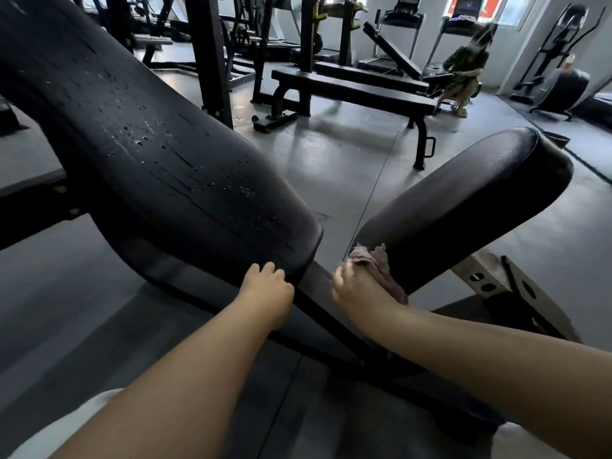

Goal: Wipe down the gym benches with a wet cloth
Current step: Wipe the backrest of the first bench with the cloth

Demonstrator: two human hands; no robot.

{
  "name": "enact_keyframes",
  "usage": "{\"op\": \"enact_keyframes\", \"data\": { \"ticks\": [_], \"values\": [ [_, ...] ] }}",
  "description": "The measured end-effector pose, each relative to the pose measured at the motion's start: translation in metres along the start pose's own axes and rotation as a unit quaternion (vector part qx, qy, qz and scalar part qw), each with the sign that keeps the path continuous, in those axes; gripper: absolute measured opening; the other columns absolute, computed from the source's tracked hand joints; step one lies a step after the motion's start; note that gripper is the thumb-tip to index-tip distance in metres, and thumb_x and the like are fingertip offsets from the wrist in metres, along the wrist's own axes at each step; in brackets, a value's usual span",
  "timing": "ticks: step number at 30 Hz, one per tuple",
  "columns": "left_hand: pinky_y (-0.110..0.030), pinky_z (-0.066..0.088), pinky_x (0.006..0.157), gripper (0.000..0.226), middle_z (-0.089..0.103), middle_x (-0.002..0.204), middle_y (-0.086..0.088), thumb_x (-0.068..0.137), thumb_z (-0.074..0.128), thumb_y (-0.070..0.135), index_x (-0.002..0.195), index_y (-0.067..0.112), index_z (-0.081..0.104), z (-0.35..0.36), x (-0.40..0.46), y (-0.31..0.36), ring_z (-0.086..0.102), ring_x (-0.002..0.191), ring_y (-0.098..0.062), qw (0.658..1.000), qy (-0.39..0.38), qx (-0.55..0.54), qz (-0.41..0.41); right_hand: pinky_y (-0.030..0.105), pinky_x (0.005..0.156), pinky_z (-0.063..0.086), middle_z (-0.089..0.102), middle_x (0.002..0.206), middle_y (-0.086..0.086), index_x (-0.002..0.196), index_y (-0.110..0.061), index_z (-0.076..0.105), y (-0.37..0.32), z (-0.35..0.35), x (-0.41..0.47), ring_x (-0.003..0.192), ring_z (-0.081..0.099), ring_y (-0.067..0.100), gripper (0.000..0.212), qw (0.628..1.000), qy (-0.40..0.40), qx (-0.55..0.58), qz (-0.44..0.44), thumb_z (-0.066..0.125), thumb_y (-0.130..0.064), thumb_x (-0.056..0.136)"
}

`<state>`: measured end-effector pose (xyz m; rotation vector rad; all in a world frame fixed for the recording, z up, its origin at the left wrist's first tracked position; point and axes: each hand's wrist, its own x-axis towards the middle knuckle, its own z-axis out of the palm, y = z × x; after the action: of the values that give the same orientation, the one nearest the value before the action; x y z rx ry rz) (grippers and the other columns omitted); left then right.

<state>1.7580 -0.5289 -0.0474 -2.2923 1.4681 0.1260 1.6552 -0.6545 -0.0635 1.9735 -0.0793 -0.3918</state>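
Wiping is reaching the narrow inner end of the seat pad (463,197), where the right hand (356,288) is gripping the crumpled wet cloth (377,263) and pressing it against the pad's lower edge, just beside the gap between the two cushions. Fingers of the left hand (266,286) are curling over the bottom lip of the long back pad (159,154), apparently steadying it, and droplets are beading on that pad's surface. Judging by this, the seat is the part in hand, and the next stroke is calling for firm pressure along its length towards the far rounded end.
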Motion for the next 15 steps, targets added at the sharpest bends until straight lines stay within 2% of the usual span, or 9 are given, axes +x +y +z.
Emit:
{"op": "enact_keyframes", "data": {
  "ticks": [2, 4, 6, 7, 8, 9, 11, 13, 15],
  "values": [
    [-0.036, 0.029, 0.1, 0.039, 0.039, 0.136, -0.006, 0.094, 0.045, 0.02, 0.133, 0.018, 0.044, 0.003, -0.003, 0.0, 0.033, 0.125, -0.026, 1.0, -0.024, -0.001, 0.001, 0.05, 0.107, 0.033, 0.046, 0.137, 0.014, 0.133, -0.008, 0.047, -0.005, -0.001, 0.012, 0.124, 0.043, 0.039, 0.041, 0.995, -0.078, 0.039, -0.05, 0.037, -0.011, 0.094],
    [-0.037, 0.03, 0.1, 0.041, 0.039, 0.137, -0.006, 0.094, 0.046, 0.02, 0.135, 0.019, 0.042, 0.003, -0.005, -0.001, 0.033, 0.125, -0.027, 0.999, -0.034, -0.023, 0.003, 0.043, 0.096, 0.037, 0.061, 0.117, -0.003, 0.125, -0.022, 0.058, -0.017, 0.014, 0.007, 0.108, 0.051, 0.024, 0.047, 0.99, -0.11, 0.041, -0.084, 0.041, -0.009, 0.082],
    [-0.039, 0.031, 0.103, 0.048, 0.036, 0.142, -0.006, 0.093, 0.046, 0.017, 0.14, 0.02, 0.036, -0.001, -0.005, 0.001, 0.031, 0.129, -0.028, 0.995, -0.027, -0.093, 0.015, 0.041, 0.109, 0.021, 0.067, 0.103, -0.021, 0.141, -0.022, 0.041, -0.017, 0.037, -0.006, 0.107, 0.038, 0.006, 0.058, 0.999, 0.042, 0.007, 0.005, 0.04, -0.033, 0.085],
    [-0.04, 0.031, 0.105, 0.053, 0.032, 0.147, -0.005, 0.093, 0.046, 0.014, 0.144, 0.02, 0.031, -0.005, -0.006, 0.004, 0.029, 0.132, -0.029, 0.988, -0.017, -0.148, 0.027, 0.037, 0.115, 0.004, 0.065, 0.103, -0.029, 0.149, -0.015, 0.02, -0.017, 0.054, -0.012, 0.107, 0.032, 0.001, 0.061, 0.992, 0.117, 0.024, 0.028, 0.026, -0.037, 0.093],
    [-0.041, 0.031, 0.107, 0.06, 0.029, 0.15, -0.003, 0.092, 0.047, 0.013, 0.147, 0.021, 0.025, -0.011, -0.006, 0.008, 0.027, 0.134, -0.029, 0.977, -0.003, -0.209, 0.041, 0.033, 0.114, -0.007, 0.063, 0.11, -0.03, 0.15, -0.014, 0.005, -0.01, 0.068, -0.025, 0.112, 0.03, -0.001, 0.052, 0.991, 0.125, 0.04, 0.017, 0.01, -0.028, 0.099],
    [-0.042, 0.031, 0.108, 0.065, 0.026, 0.152, -0.002, 0.092, 0.049, 0.013, 0.149, 0.023, 0.02, -0.019, -0.006, 0.012, 0.026, 0.136, -0.028, 0.963, 0.015, -0.264, 0.057, 0.033, 0.114, -0.01, 0.059, 0.124, -0.024, 0.147, -0.018, 0.006, -0.003, 0.076, -0.04, 0.121, 0.029, 0.001, 0.047, 0.994, 0.108, 0.028, -0.003, 0.006, -0.02, 0.1],
    [-0.041, 0.03, 0.11, 0.07, 0.025, 0.153, -0.001, 0.092, 0.052, 0.012, 0.15, 0.024, 0.015, -0.035, -0.007, 0.021, 0.026, 0.138, -0.026, 0.929, 0.059, -0.354, 0.085, 0.04, 0.117, -0.003, 0.038, 0.149, -0.005, 0.146, -0.016, 0.012, 0.026, 0.082, -0.061, 0.139, 0.023, 0.017, 0.056, 0.972, 0.222, -0.044, -0.071, 0.028, -0.016, 0.092],
    [-0.034, 0.028, 0.111, 0.071, 0.026, 0.153, -0.001, 0.091, 0.053, 0.008, 0.15, 0.024, 0.016, -0.048, -0.007, 0.03, 0.027, 0.138, -0.022, 0.897, 0.101, -0.417, 0.107, 0.045, 0.118, 0.0, 0.019, 0.156, 0.004, 0.149, -0.014, 0.011, 0.071, 0.088, -0.08, 0.144, 0.013, 0.028, 0.067, 0.943, 0.294, -0.089, -0.126, 0.037, -0.012, 0.087],
    [-0.028, 0.029, 0.109, 0.07, 0.029, 0.152, 0.0, 0.09, 0.054, 0.004, 0.149, 0.022, 0.021, -0.058, -0.009, 0.038, 0.03, 0.137, -0.019, 0.875, 0.124, -0.451, 0.125, 0.044, 0.119, -0.002, 0.015, 0.156, 0.003, 0.15, -0.016, 0.01, 0.108, 0.099, -0.098, 0.145, 0.005, 0.026, 0.058, 0.94, 0.32, -0.058, -0.103, 0.027, -0.011, 0.094]
  ]
}}
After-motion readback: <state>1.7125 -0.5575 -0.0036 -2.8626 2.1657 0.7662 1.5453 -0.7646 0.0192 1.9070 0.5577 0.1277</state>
